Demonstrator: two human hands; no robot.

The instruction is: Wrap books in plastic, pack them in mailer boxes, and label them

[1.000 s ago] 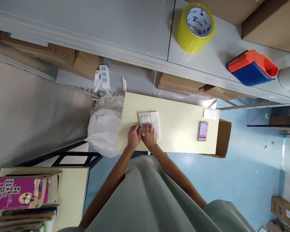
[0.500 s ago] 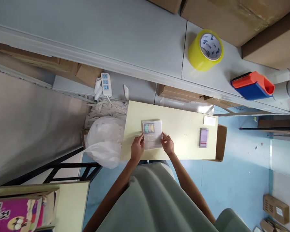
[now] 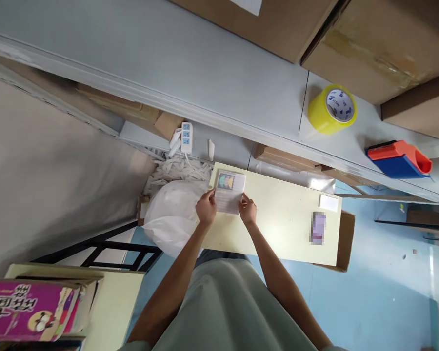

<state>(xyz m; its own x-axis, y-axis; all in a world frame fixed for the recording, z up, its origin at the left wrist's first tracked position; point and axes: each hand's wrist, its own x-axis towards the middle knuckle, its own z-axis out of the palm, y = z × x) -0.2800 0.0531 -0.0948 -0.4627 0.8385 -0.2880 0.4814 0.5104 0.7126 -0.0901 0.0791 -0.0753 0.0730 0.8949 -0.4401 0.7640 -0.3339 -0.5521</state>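
Observation:
A flat, pale rectangular pack [image 3: 227,201], like a booklet or a stack of sheets, bears a dark panel with green, pink and yellow shapes near its far edge. It is over the left end of the cream table [image 3: 274,229]; whether it rests there or is slightly raised, I cannot tell. My left hand [image 3: 207,207] grips its left edge between thumb and fingers. On the opposite edge, my right hand [image 3: 248,209] pinches the pack with bent fingers.
A blurred purple item [image 3: 318,228] and a white card [image 3: 329,202] lie at the table's right. A white plastic bag [image 3: 171,214] bulges beside its left end. The grey shelf [image 3: 190,73] beyond holds yellow tape [image 3: 325,114], a red-and-blue tape dispenser [image 3: 398,161] and cardboard boxes [image 3: 376,58].
The camera view has shifted and turned. Both hands have moved the pack toward the table's far left corner, keeping hold of its two sides.

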